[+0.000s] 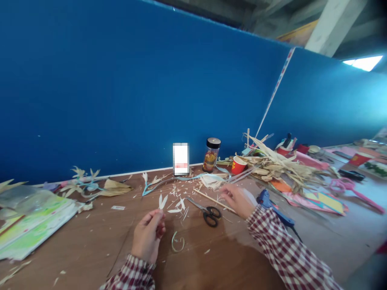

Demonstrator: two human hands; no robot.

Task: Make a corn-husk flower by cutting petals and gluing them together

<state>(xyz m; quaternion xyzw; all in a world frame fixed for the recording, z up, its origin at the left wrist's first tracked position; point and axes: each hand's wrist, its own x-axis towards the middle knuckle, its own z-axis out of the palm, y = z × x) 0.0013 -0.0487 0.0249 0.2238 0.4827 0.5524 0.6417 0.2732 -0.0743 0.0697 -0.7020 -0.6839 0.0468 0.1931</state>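
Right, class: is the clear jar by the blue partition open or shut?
Shut: the black lid sits on top of the clear jar, covering its mouth. Whether it is screwed tight, I cannot tell.

the pale forked petal piece [163, 201] i pinch at its base stands upright, two pointed tips parted in a v, left of the scissors [209, 215].

Honestly can't read any of the text here. The red paper cup [239, 165] at the far side, right of centre, has yellow marks too blurry to make out. The upright white rectangle [181, 156] left of it has a reddish line, but it's all pixelated.
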